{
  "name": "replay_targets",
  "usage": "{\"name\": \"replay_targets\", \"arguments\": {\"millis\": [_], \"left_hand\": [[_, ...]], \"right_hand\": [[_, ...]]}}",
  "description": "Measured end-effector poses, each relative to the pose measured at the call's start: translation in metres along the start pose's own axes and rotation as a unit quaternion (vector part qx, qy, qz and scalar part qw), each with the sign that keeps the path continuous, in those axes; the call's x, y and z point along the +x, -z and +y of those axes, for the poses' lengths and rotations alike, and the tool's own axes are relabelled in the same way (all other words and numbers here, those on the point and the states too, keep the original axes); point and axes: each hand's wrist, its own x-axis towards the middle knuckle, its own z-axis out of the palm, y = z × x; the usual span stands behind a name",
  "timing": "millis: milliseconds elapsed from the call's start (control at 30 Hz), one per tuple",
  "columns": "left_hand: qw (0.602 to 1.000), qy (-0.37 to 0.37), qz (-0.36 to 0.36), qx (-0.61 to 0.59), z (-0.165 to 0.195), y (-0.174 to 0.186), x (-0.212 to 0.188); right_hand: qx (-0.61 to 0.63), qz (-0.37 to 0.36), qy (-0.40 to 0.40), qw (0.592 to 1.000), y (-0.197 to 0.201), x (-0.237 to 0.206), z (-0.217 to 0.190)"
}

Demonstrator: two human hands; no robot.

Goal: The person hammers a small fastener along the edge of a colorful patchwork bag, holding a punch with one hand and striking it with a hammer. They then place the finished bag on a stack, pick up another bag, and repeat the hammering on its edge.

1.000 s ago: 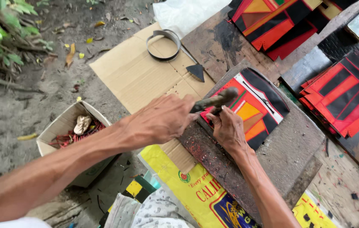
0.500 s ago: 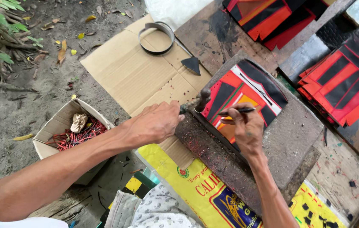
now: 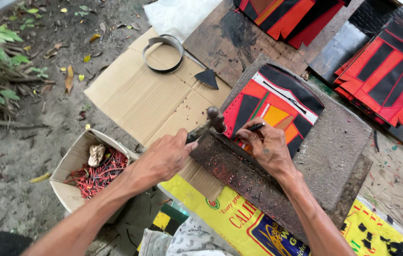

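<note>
- Head view: outdoor dirt ground with fallen leaves and a flattened cardboard sheet (image 3: 135, 95) beyond the left hand; a heavy stone slab (image 3: 334, 142) serves as the work surface under both hands; a printed yellow sack (image 3: 239, 223) lies on the near side of the slab
- The left hand (image 3: 166, 156) is closed around the handle of a small hammer (image 3: 211, 122), its head raised just above the slab edge; the forearm reaches in from the lower left, wrist cocked upward
- The right hand (image 3: 265, 147) pinches a thin dark punch (image 3: 254, 127) between fingertips, tip set on the red, orange and black stitched piece (image 3: 277, 106) lying on the slab just ahead of that hand; palm down, wrist low
- An open box of red scraps (image 3: 92, 173) sits left of the left forearm; a metal ring (image 3: 163, 53) and a dark blade (image 3: 208, 78) lie well beyond on the cardboard; more red and black panels (image 3: 386, 76) are stacked beyond the right hand
- Risk, as I judge it: the hammer head hangs very near the pinching fingers; a glancing blow could hit them, or skid the punch and mar the piece
</note>
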Motion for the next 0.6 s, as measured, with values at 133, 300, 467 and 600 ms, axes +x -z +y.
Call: {"name": "replay_targets", "arguments": {"millis": [133,300,467,600], "left_hand": [[0.998,0.031,0.007,-0.058,-0.004,-0.013,-0.005],[0.997,0.030,0.008,-0.064,-0.005,-0.015,-0.009],[0.997,0.022,0.005,-0.068,-0.003,-0.012,-0.007],[0.998,0.019,0.009,-0.067,-0.003,-0.013,-0.007]], "right_hand": [[0.029,-0.002,0.038,0.999,0.000,-0.003,0.000],[0.001,-0.016,0.036,0.999,0.001,-0.004,0.000],[0.029,-0.010,0.033,0.999,0.001,-0.004,-0.005],[-0.005,-0.008,0.051,0.999,0.000,-0.004,-0.011]]}}
